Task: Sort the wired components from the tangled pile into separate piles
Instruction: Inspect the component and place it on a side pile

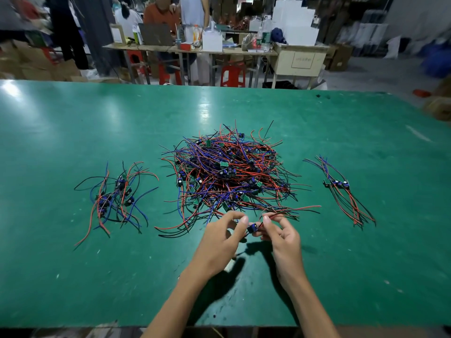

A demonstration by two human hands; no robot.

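Pinching 1 wired component (252, 228) between them, left hand (220, 240) and right hand (283, 236) hover over the bench (73, 276) near its front edge, just before the tangled pile (229, 172).

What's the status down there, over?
Both hands, left and right, pinch one wired component. Tangled pile still big; small sorted piles left and right. Nothing blocking.

A single head-worn wide-angle camera looks forward and down across the green table (73, 142), close above the near edge. Both hands sit near the lower centre of the frame, the wire pile (227, 174) mid-frame. The workshop background fills the top, bent by lens distortion.
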